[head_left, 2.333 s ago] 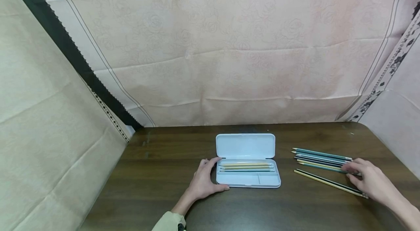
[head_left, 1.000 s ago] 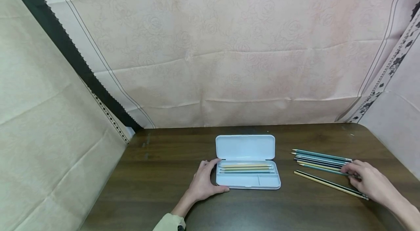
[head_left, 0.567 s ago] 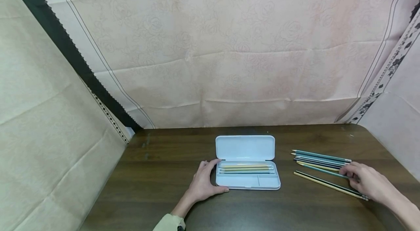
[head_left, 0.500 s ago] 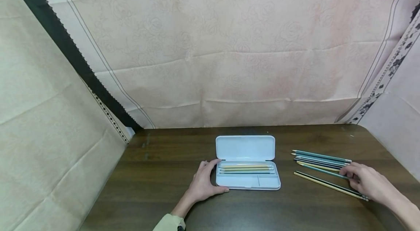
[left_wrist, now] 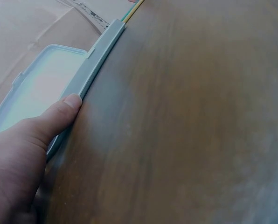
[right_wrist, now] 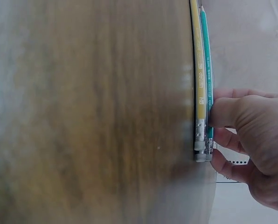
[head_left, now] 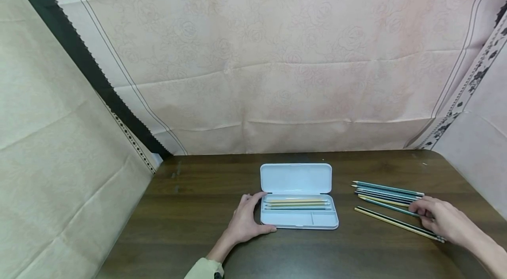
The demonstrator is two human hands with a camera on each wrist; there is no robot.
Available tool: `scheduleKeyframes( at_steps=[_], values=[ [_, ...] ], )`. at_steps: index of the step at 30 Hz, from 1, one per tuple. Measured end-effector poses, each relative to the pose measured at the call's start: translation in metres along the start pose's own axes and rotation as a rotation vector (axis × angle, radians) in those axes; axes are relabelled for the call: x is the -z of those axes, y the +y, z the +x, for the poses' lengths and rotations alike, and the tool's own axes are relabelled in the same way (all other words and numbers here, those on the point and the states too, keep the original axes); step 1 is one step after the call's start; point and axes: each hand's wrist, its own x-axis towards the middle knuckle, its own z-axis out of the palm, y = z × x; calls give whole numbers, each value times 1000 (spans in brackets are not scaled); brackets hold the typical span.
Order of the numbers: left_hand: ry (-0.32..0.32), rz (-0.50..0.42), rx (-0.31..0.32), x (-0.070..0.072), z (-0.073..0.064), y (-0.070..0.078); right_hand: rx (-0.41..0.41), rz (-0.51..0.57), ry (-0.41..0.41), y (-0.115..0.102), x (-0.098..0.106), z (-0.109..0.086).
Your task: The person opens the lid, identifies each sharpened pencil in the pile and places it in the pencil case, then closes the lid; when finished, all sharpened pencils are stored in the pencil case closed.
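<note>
A light blue pencil case (head_left: 287, 217) stands with its lid (head_left: 296, 178) up, several pencils (head_left: 298, 203) lying in its back compartment. My left hand (head_left: 250, 219) grips the case's left end, thumb on the front edge and fingers at the back corner. On the right, my right hand (head_left: 447, 222) pinches a teal pencil (head_left: 390, 207) near its eraser end, between thumb and fingers. Behind that pencil lies a row of teal, dark and yellow pencils (head_left: 388, 189). Nearer to me, a yellow pencil (right_wrist: 199, 70) and a dark one lie side by side, below the right hand's thumb.
The dark brown wooden table (head_left: 198, 208) carries everything. Pale patterned cloth (head_left: 277, 72) hangs behind it and at both sides. A light green sleeve (head_left: 205, 267) covers the left wrist.
The right hand has drawn the teal pencil's eraser end toward me, away from the row behind, so the pencil now lies at more of a slant. The left hand and case stay put.
</note>
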Motion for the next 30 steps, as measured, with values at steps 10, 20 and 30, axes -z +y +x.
scheduleKeyframes(
  at_steps=[10, 20, 30],
  values=[
    [4, 3, -4, 0, 0, -1, 75, 51, 36, -8, 1, 9],
    [4, -1, -14, 1, 0, 0, 122, 66, 26, -19, 3, 19],
    [3, -2, -13, 0, -1, 0, 185, 119, 72, -36, 0, 36]
  ],
)
